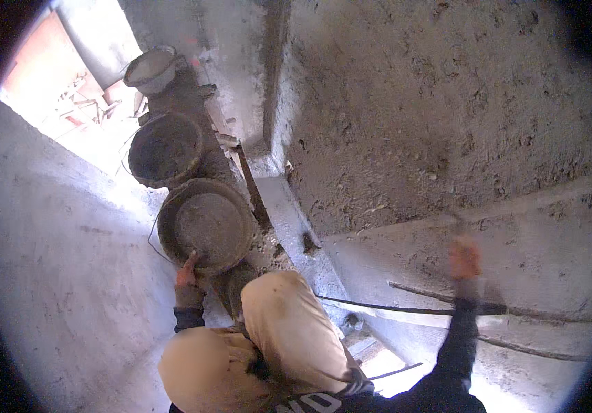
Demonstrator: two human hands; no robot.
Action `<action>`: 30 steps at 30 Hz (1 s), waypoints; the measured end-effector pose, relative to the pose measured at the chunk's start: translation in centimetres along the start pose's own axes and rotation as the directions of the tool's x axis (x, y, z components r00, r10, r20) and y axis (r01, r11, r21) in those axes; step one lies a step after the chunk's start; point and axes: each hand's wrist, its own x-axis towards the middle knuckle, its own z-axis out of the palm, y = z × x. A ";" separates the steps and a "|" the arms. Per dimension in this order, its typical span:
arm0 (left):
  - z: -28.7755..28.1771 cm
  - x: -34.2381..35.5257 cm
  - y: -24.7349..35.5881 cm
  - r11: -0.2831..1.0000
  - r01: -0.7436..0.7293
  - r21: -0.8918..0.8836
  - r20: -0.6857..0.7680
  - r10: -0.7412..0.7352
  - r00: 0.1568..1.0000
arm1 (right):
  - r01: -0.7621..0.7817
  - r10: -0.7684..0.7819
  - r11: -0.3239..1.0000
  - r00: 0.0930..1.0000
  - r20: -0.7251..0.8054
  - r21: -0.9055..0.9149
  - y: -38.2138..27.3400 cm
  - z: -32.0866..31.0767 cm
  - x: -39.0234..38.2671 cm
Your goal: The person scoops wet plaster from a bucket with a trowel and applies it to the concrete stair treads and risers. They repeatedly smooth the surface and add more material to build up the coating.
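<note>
My left hand (186,270) grips the near rim of a round, dirt-coated bucket (239,224), fingers hooked over its edge. Grey, mortar-like material (206,221) lies in the bottom of this bucket, and a thin wire handle hangs at its left side. Out to the right, my right hand (465,257) is raised close to the wall, blurred by motion. It looks closed, with a faint dark shape reaching past the fingers that is too smeared to name.
Beyond the bucket stand a second dark bucket (165,150) and a paler bucket (150,71). Rough, wet-looking plaster (440,110) covers the upper right wall. Thin rods or cables (406,308) run below my right hand. A bright opening with rubble (86,103) lies far left.
</note>
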 end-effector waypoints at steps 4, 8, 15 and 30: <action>-4.0 1.9 -4.1 0.966 -0.013 0.257 -0.053 0.028 0.998 | -0.216 0.254 0.877 0.967 -0.032 0.428 -13.3 -1.2 1.5; -2.6 1.6 -4.9 0.851 -0.238 0.468 0.047 0.245 0.968 | 0.005 0.101 0.693 0.989 0.104 -0.721 -14.2 11.9 6.0; 1.4 -2.0 -0.7 0.335 -0.527 0.781 0.411 0.360 0.838 | 0.580 -0.159 0.614 0.755 0.636 -0.536 -13.1 37.3 15.1; -1.0 -0.7 0.2 0.942 -0.180 0.283 0.136 0.146 0.980 | 0.337 -0.209 0.938 0.731 0.649 -0.078 -11.5 31.1 8.8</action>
